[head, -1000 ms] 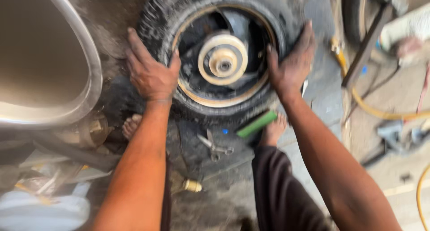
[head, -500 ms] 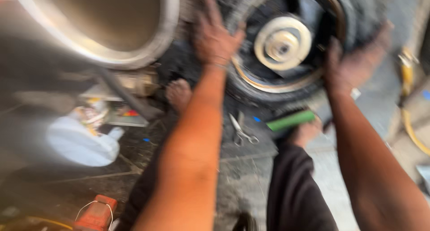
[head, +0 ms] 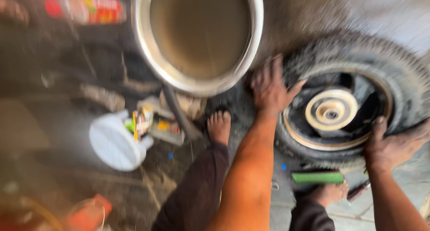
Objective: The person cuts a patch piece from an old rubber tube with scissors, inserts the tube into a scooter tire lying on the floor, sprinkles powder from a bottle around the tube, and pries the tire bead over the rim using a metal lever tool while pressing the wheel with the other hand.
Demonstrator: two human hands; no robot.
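View has swung left since the earlier frames: the tyre [head: 354,101] now sits at the right edge and the big metal basin [head: 197,38] fills top centre. Frame is motion-blurred. Tyre with its black rim and pale hub [head: 331,111] lies flat on the floor. Left hand [head: 271,88] is spread open, palm pressed on the tyre's left sidewall; right hand [head: 390,143] curls over the lower right edge, gripping the tread. Likely bracing it from both sides to keep it from shifting. Bare feet [head: 219,125] planted just beside the tyre; green flat tool [head: 318,177] lies on the floor below it. White jug [head: 115,141] and clutter sit left of the feet. Floor [head: 313,16] is grimy grey concrete, workshop-like.
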